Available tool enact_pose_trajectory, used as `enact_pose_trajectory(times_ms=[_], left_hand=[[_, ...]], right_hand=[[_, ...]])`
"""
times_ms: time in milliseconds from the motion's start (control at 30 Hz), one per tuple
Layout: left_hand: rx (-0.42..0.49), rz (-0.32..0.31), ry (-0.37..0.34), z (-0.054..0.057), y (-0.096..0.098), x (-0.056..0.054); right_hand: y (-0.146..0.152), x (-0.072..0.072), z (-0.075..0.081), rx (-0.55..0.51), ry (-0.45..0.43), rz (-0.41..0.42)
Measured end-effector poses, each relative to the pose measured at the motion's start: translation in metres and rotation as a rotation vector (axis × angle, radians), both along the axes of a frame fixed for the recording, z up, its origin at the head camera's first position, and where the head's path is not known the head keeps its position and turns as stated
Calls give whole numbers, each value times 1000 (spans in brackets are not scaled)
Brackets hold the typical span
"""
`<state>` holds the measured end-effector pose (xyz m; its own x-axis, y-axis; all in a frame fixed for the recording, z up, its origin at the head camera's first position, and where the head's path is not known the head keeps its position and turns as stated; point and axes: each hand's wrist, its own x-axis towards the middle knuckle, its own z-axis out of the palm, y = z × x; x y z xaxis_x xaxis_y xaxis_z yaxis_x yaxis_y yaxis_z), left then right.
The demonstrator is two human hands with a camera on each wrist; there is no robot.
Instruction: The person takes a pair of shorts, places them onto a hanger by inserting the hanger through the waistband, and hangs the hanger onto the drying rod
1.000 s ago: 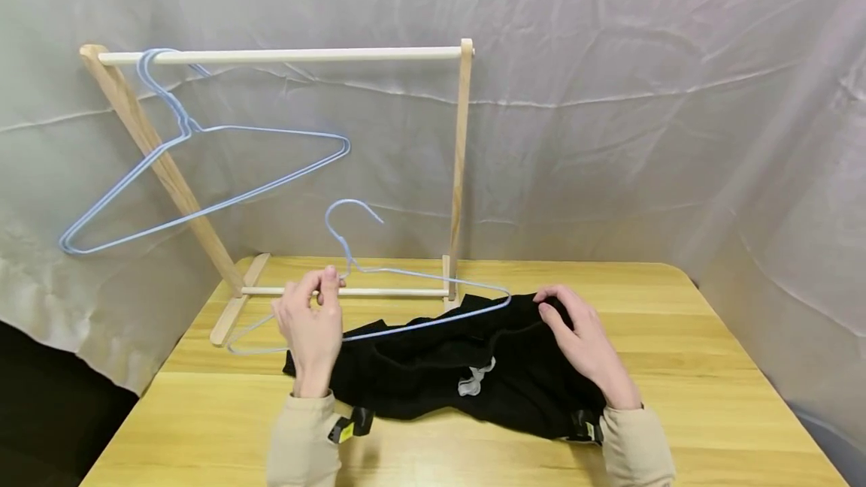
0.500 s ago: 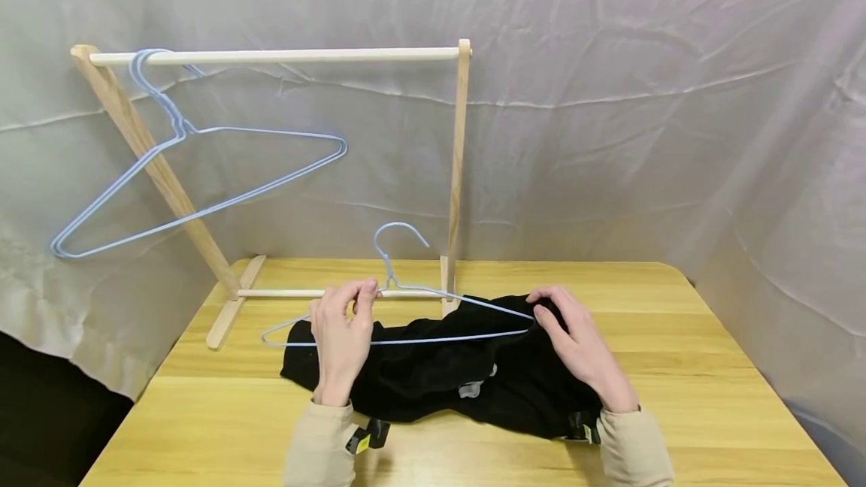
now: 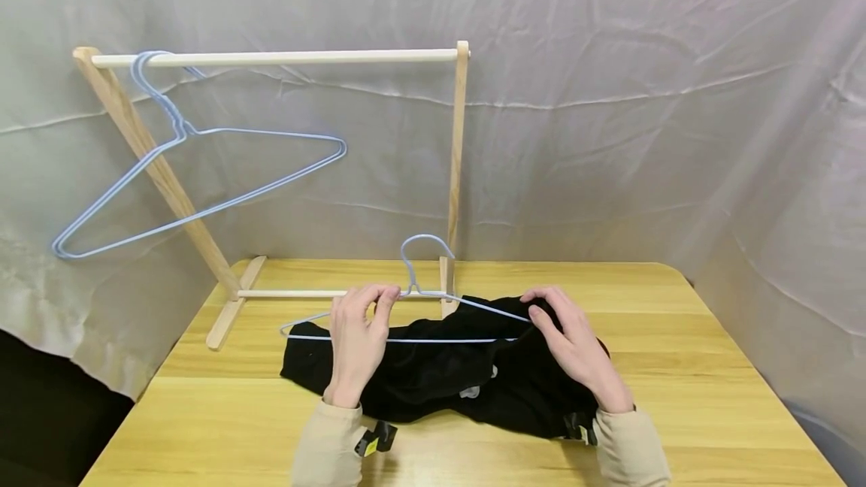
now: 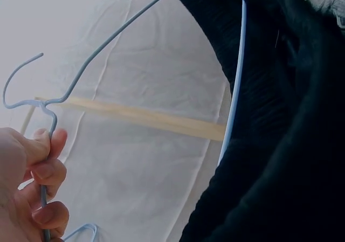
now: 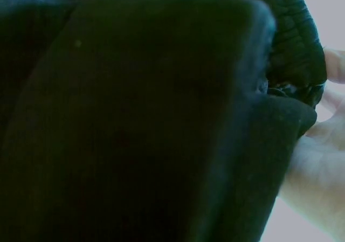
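My left hand [image 3: 358, 340] grips a light blue wire hanger [image 3: 422, 340] by its shoulder just below the neck, hook upward. In the left wrist view, the thumb and fingers curl round the hanger's wire [image 4: 89, 61]. My right hand [image 3: 575, 344] pinches the upper edge of a black garment [image 3: 433, 385] bunched on the table, with a small grey-white patch [image 3: 470, 391] on its front. The hanger's right end is hidden inside the garment's opening beside the right fingers. Dark cloth [image 5: 135, 118] fills most of the right wrist view.
A wooden rack [image 3: 460, 156] with a white top rail [image 3: 284, 58] stands at the back left of the table [image 3: 676, 367]. Several matching blue hangers [image 3: 237, 205] hang at the rail's left. A grey curtain [image 3: 609, 134] surrounds the table's back and sides.
My left hand has moved right and slightly down with the hanger, whose right end has gone from outside the garment into its opening. The right hand has stayed nearly in place.
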<state>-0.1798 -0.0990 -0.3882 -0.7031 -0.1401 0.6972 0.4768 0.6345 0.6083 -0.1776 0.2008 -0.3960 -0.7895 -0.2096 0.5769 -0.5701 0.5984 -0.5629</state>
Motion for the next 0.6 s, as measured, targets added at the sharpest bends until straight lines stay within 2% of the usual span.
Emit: enact_pose_trajectory(times_ms=[300, 600], left_hand=[[-59, -42, -17, 1, 3, 2], [-65, -194, -25, 1, 0, 2]], right_hand=[[0, 1, 0, -10, -27, -10], [-2, 1, 0, -47, -13, -25]])
